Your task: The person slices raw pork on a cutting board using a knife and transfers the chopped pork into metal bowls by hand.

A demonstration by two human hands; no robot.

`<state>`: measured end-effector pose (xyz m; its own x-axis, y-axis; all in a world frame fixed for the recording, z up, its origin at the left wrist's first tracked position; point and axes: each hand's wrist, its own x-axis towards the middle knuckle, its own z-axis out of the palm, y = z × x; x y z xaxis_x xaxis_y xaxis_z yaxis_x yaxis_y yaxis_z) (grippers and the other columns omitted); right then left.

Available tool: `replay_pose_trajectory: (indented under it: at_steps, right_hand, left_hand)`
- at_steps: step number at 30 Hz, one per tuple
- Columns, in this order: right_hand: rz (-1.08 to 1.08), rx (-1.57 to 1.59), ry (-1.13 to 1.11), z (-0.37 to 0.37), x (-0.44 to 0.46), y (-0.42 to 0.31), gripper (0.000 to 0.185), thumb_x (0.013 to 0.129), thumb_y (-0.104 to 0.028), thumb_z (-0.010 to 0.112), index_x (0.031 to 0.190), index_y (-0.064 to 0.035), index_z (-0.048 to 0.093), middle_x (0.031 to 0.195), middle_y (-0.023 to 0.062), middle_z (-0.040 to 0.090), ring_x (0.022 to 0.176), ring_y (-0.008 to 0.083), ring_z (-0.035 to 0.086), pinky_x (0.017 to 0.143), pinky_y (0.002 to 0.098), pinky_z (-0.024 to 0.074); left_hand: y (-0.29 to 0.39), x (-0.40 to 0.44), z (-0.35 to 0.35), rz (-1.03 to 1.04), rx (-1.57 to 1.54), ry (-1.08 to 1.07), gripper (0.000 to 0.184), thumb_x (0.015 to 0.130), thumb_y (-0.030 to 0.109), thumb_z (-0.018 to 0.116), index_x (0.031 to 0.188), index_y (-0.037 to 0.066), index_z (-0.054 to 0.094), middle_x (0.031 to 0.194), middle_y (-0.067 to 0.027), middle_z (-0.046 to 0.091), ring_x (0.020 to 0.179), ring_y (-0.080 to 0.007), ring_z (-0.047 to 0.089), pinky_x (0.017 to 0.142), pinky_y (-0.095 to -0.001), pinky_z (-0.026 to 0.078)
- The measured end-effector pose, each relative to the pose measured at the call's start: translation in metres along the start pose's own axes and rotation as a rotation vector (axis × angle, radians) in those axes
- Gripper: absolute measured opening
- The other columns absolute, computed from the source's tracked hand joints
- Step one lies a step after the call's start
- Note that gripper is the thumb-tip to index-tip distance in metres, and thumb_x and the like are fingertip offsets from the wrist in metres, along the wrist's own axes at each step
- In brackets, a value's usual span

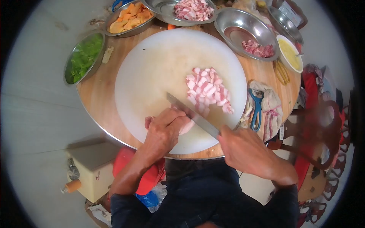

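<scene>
My right hand [245, 152] is wrapped round the handle of a kitchen knife [199, 118], whose blade points up and left across the round white cutting board [152, 68]. My left hand [165, 127] presses down on a piece of raw pork [187, 127], its fingers curled close beside the blade. Most of that piece is hidden under the hand. Just beyond the knife lies a heap of diced fatty pork [207, 87], pink and white.
Round the board's far side stand metal bowls of green peppers [81, 57], orange slices [131, 17], chopped meat [194, 9] and darker meat [257, 49]. A white bowl of yellow liquid [289, 55] is at right. Blue-handled scissors [256, 110] lie on a cloth [272, 110].
</scene>
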<state>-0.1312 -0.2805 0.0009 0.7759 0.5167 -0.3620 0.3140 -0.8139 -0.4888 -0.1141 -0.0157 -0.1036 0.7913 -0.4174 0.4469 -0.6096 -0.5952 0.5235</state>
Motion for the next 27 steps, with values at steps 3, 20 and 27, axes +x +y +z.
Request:
replay_pose_trajectory:
  at_steps: [3,20,27]
  right_hand:
    - [-0.201,0.067,0.128,0.015,0.045,-0.003,0.015,0.092,-0.003,0.064,0.1,0.0098,0.061,0.073,0.0318,0.068,0.073,0.0509,0.073,0.064,0.057,0.0588]
    - [-0.155,-0.051,0.026,0.0,0.01,-0.007,0.018,0.089,-0.002,0.068,0.101,0.0091,0.061,0.08,0.0288,0.072,0.078,0.0471,0.076,0.067,0.0535,0.0606]
    - [-0.177,-0.025,0.302,0.036,0.069,-0.007,0.013,0.093,-0.005,0.065,0.099,0.0069,0.062,0.074,0.0284,0.067,0.068,0.0522,0.07,0.064,0.059,0.0573]
  left_hand:
    - [-0.002,0.0,-0.001,0.004,-0.003,0.003,0.029,0.075,-0.01,0.076,0.102,0.001,0.077,0.11,-0.0111,0.075,0.1,-0.0306,0.073,0.082,-0.0392,0.059]
    - [0.0,-0.002,0.001,0.0,0.01,0.038,0.031,0.075,-0.013,0.07,0.101,0.002,0.077,0.109,-0.0127,0.074,0.1,-0.0324,0.073,0.082,-0.0413,0.058]
    - [0.0,0.0,-0.001,0.014,-0.007,0.011,0.031,0.075,-0.011,0.071,0.103,0.002,0.077,0.108,-0.0126,0.074,0.1,-0.0326,0.073,0.081,-0.0414,0.059]
